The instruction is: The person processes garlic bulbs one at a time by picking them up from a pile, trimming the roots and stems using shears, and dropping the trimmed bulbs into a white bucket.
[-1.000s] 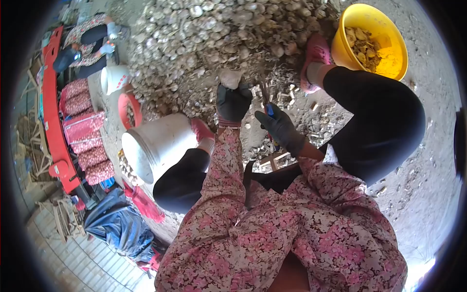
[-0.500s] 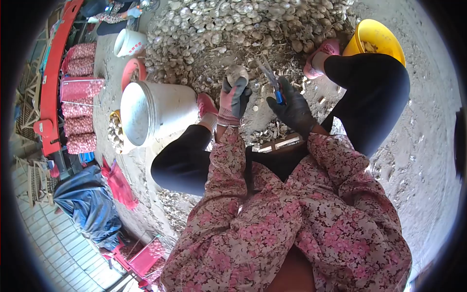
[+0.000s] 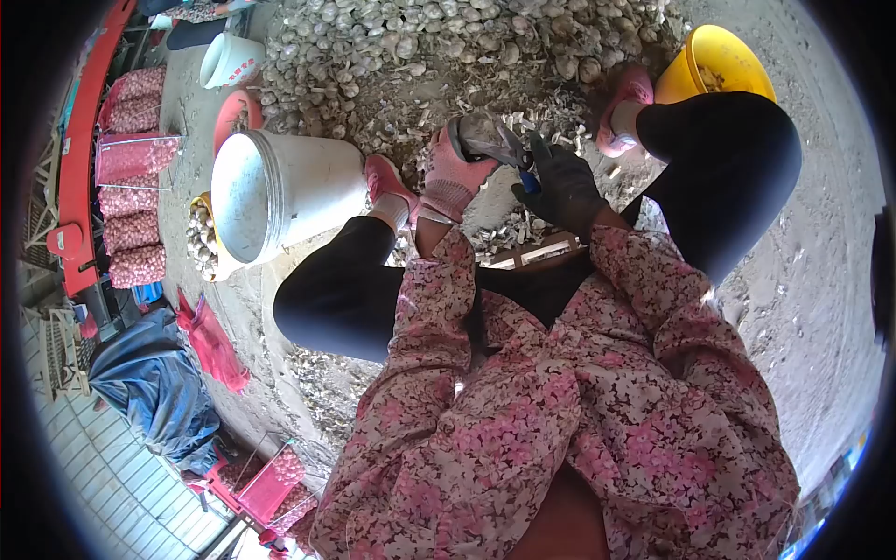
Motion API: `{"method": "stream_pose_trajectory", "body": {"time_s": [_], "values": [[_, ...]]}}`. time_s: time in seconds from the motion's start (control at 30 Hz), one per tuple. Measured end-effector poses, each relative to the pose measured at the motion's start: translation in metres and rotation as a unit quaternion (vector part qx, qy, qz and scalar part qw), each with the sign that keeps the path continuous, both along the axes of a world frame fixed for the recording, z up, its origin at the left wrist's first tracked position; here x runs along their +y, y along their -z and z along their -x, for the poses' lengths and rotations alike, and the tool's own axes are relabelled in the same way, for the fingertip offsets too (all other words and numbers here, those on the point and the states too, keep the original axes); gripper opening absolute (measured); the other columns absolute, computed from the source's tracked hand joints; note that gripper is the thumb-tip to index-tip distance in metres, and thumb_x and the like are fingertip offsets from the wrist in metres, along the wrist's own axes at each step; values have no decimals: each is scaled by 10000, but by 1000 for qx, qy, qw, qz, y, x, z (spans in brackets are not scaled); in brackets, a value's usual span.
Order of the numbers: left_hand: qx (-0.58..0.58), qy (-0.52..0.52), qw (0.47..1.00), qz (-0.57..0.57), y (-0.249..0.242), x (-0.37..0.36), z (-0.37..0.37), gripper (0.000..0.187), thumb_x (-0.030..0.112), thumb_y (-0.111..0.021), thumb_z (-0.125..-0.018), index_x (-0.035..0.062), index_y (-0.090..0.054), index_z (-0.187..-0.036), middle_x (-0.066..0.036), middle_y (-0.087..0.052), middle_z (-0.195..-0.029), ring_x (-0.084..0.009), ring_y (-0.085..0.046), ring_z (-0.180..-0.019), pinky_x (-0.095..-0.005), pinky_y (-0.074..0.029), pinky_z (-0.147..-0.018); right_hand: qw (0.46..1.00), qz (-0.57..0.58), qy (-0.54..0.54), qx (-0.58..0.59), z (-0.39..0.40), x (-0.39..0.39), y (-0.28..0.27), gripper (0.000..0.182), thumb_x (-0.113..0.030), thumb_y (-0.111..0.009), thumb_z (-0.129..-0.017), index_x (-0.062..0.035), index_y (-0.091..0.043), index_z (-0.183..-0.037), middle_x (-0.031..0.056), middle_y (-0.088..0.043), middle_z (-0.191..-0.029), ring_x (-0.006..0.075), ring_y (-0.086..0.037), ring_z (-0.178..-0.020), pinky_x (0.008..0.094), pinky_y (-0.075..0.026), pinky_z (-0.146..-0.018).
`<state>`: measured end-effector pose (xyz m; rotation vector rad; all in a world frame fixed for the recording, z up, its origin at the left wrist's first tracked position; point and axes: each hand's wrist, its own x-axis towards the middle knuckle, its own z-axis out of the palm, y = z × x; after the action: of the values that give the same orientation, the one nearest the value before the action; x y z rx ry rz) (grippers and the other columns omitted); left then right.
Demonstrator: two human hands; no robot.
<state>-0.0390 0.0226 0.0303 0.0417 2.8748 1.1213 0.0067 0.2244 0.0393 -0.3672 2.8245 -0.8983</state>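
Note:
Wrapped round a garlic bulb [image 3: 480, 131], my left hand [image 3: 454, 168] wears a pink and dark glove. My right hand [image 3: 564, 187], in a dark glove, grips pruning shears [image 3: 527, 177] by the blue handle. The blades of the shears overlap the bulb's right side. Below both hands, trimmed stalks and scraps [image 3: 509, 231] lie on the ground between my legs. A large pile of garlic bulbs [image 3: 411, 37] spreads out in front of me.
A large white bucket [image 3: 317, 191] stands to my left, with a small container of garlic [image 3: 203, 238] beside it. At right is a yellow bucket [image 3: 747, 61] with bits inside. Filled red mesh sacks [image 3: 131, 201] line the far left. Another person [image 3: 198, 14] is at top left.
My left hand has turned the bulb toward the right, and the shears in my right hand have come against it. The whole view has shifted slightly.

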Motion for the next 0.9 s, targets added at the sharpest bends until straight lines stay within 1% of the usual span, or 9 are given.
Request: {"method": "stream_pose_trajectory", "body": {"time_s": [0.13, 0.23, 0.33, 0.4, 0.5, 0.57, 0.6, 0.7, 0.9], "values": [[5, 3, 1000, 11, -10, 8, 1, 800, 292, -794, -609, 7, -440, -1267, -238, -504, -1223, -384, -507, -1143, -432, -430, -966, 999, -7, 7, -41, -2, 0, -5, 833, -422, -710, -750, 33, -354, -1350, 199, -603, -970, 350, -590, -904, 436, -471, -811], [-63, -14, 997, -46, -37, 29, -5, 746, 286, -774, -629, 45, -456, -1259, -224, -546, -1182, -379, -546, -1099, -428, -450, -937, 999, 43, 17, 22, -10, 4, 12, 726, -411, -704, -749, 37, -438, -1254, 192, -620, -965, 346, -605, -914, 433, -482, -805], [7, 11, 1000, -4, 1, 24, -1, 739, 264, -772, -632, 55, -453, -1265, -195, -615, -1093, -340, -608, -1025, -405, -499, -857, 998, 47, 19, -26, -6, 6, 11, 680, -407, -700, -752, 21, -455, -1221, 194, -616, -944, 351, -601, -912, 439, -480, -801], [11, 9, 998, -54, 14, 16, 4, 745, 269, -773, -632, 56, -450, -1268, -192, -620, -1088, -340, -609, -1026, -405, -500, -853, 996, 28, 15, -79, 6, 1, 6, 713, -411, -697, -750, 40, -437, -1238, 214, -610, -942, 364, -598, -911, 445, -476, -803], [-29, -3, 994, -105, -6, 9, 10, 755, 295, -786, -627, 44, -450, -1254, -192, -630, -1056, -348, -619, -999, -401, -504, -844, 997, 44, 4, -59, 13, -10, 11, 692, -392, -691, -751, 46, -445, -1226, 208, -610, -916, 362, -604, -890, 445, -477, -790], [-34, -7, 999, 16, -24, 8, 3, 724, 289, -790, -634, 27, -462, -1224, -195, -634, -1022, -357, -624, -970, -402, -505, -829, 995, 87, 2, 48, 7, -17, 47, 624, -329, -659, -771, 59, -451, -1213, 206, -609, -892, 368, -607, -844, 450, -482, -749], [-38, -13, 999, -23, -27, 8, 0, 685, 265, -786, -644, 15, -471, -1199, -203, -627, -1018, -363, -619, -968, -409, -500, -819, 996, 83, -11, -5, 7, -18, 44, 523, -248, -610, -792, 66, -467, -1185, 217, -603, -841, 377, -603, -801, 454, -486, -707], [46, 15, 996, -73, -23, 8, -7, 678, 253, -781, -652, 13, -469, -1205, -208, -616, -1027, -372, -611, -969, -409, -494, -815, 990, 123, 23, 69, 4, -16, 36, 354, -173, -568, -800, 21, -496, -1087, 213, -599, -782, 386, -600, -755, 470, -480, -683], [-2, -28, 994, -104, -19, -4, -25, 741, 197, -794, -650, 4, -442, -1273, -182, -617, -1105, -293, -621, -1021, -349, -483, -888, 998, 59, -16, -3, 1, -14, 22, 279, -148, -570, -794, -38, -485, -1036, 211, -612, -812, 393, -614, -786, 490, -475, -692]]}}
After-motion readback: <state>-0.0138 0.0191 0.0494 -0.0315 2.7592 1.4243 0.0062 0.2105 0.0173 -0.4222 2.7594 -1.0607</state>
